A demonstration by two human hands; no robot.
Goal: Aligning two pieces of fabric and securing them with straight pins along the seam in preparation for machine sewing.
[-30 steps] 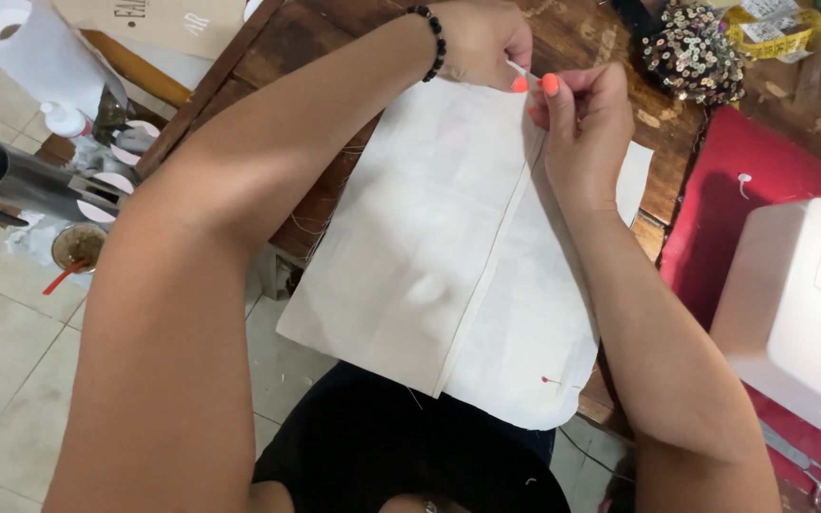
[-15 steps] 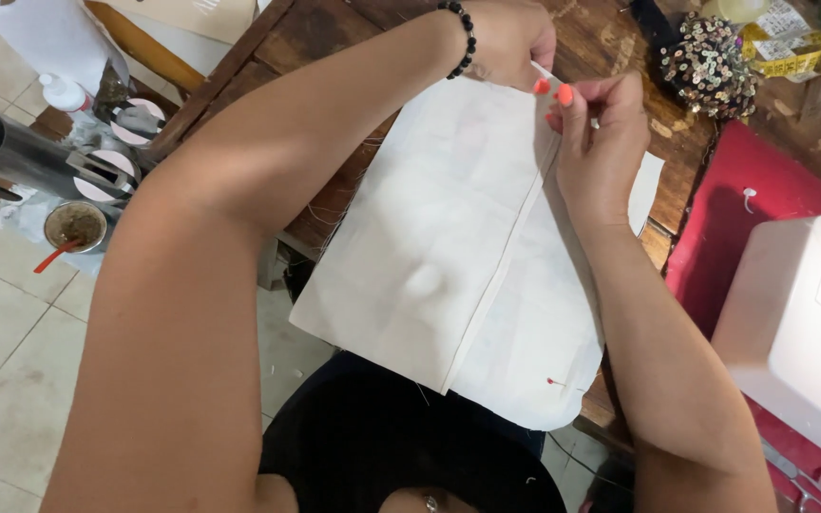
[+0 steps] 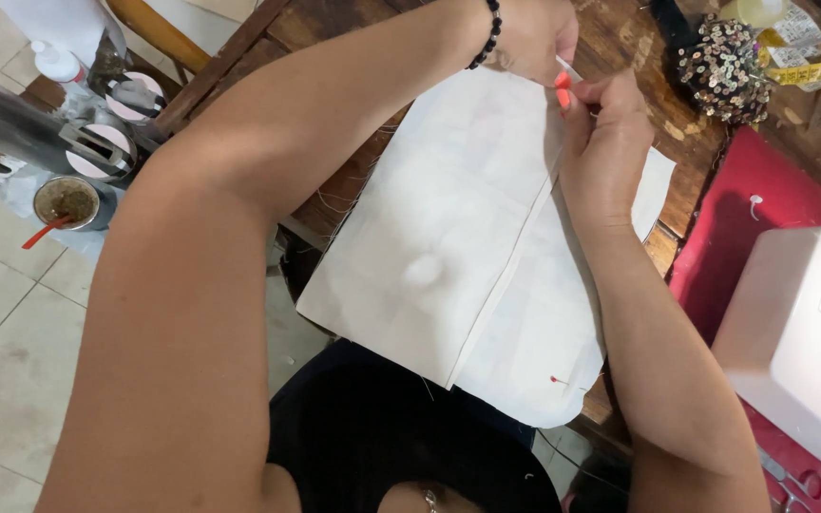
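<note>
Both hands' grips, left hand [image 3: 534, 38] and right hand [image 3: 605, 142], pinching far edge of white fabric [image 3: 467, 247] on bench [image 3: 353, 180], touching.

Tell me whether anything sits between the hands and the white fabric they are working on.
Nothing visible does. The left hand and right hand both rest directly on the far edge of the white fabric, at the top of its folded seam.
</note>
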